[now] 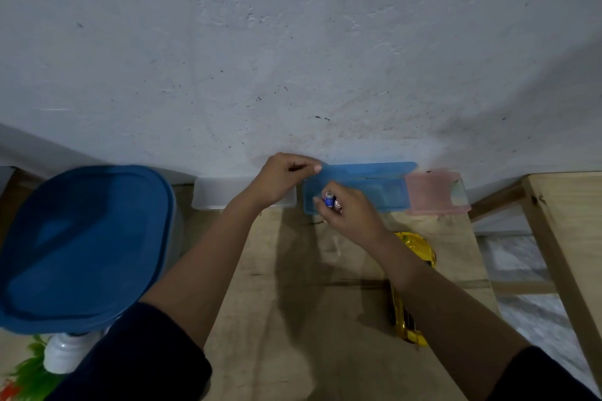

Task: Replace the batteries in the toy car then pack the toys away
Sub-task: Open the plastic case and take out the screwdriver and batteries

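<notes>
dark sleeves are seen nearest, one on each forearm. on the wooden table (293, 303) a yellow toy car (418, 249) is laid beneath the right forearm, by which its middle is hidden. its long axis is run near to far, slightly tilted; which end is the front cannot be told. the car is placed toward the person from the right hand (351, 215), and that hand is judged the nearer of the two to it, so the coming move is judged to be a draw back and down along the forearm's own line.

two small batteries (333, 200) are pinched side by side between the right thumb and fingertips, just over the near left corner of a blue translucent case (384, 197). their ends are turned up toward the camera, so their long axes are held roughly upright.

farther on, the raised lid (368, 171) of the case is pinched at its left end by the left hand (283, 179), whose fingers are curled, and it is leaned toward the wall. a pink translucent box (436, 192) is set just beside the case on the right, a clear tub (221, 194) on the left, and a large blue-lidded container (84, 247) at far left.
</notes>
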A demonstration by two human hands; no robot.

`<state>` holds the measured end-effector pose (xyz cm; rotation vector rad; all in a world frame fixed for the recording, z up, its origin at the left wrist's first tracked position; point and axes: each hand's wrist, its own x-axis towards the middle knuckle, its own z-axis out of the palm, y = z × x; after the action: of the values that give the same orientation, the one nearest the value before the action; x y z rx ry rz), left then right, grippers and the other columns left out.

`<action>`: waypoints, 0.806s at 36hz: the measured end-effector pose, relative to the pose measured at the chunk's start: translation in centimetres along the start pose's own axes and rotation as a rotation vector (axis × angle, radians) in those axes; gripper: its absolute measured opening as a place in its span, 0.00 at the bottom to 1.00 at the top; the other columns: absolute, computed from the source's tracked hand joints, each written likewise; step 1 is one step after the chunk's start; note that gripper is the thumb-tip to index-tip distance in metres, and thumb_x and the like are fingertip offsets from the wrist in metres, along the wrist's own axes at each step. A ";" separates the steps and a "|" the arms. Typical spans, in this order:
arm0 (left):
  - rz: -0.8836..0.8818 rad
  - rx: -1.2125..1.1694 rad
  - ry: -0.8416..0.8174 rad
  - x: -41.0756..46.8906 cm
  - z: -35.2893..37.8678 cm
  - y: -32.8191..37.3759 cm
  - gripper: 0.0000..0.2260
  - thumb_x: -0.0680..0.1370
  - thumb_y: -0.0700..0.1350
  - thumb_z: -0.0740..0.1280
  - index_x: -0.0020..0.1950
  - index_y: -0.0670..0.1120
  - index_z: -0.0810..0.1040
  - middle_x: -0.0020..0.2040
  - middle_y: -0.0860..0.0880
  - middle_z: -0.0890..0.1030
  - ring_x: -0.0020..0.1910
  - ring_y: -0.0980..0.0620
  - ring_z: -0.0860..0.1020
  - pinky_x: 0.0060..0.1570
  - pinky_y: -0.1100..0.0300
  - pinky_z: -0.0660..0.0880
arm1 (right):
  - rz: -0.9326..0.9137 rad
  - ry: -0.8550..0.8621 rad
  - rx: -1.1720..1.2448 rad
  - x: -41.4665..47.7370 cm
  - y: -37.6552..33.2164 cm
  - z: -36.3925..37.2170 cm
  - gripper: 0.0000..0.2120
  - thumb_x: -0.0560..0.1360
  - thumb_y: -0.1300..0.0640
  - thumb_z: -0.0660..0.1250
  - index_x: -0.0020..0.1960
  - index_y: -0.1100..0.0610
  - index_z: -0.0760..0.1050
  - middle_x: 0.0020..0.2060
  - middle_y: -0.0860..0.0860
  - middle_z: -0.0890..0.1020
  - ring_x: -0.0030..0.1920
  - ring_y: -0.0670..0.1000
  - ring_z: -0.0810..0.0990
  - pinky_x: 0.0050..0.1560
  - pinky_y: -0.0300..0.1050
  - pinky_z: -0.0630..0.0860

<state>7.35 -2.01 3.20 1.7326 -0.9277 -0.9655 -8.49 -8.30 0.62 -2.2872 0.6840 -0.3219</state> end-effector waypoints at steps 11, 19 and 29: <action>0.030 0.085 0.058 -0.6 0.6 0.0 0.11 0.76 0.41 0.68 0.58 0.39 0.80 0.54 0.48 0.81 0.52 0.56 0.77 0.51 0.76 0.72 | -0.353 -0.095 -0.603 -2.7 1.9 -0.1 0.11 0.67 0.50 0.72 0.45 0.55 0.76 0.38 0.52 0.83 0.34 0.53 0.82 0.28 0.44 0.78; 0.062 0.148 0.034 -1.4 0.7 -0.2 0.10 0.75 0.38 0.69 0.56 0.39 0.81 0.54 0.45 0.81 0.56 0.51 0.78 0.60 0.62 0.74 | -0.302 -0.040 -0.551 -2.0 1.8 0.6 0.12 0.67 0.49 0.71 0.46 0.54 0.75 0.40 0.50 0.80 0.35 0.52 0.80 0.32 0.44 0.74; 0.239 0.430 0.040 -2.4 1.7 -1.8 0.11 0.74 0.36 0.70 0.56 0.37 0.81 0.57 0.40 0.81 0.56 0.47 0.78 0.56 0.70 0.68 | -0.213 0.274 -0.474 -2.3 2.1 -2.0 0.15 0.74 0.50 0.58 0.53 0.56 0.77 0.48 0.52 0.80 0.51 0.49 0.71 0.48 0.45 0.73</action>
<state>5.19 0.03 1.59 1.9257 -1.3543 -0.6007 -12.05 -9.39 0.56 -2.8089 0.7101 -0.6397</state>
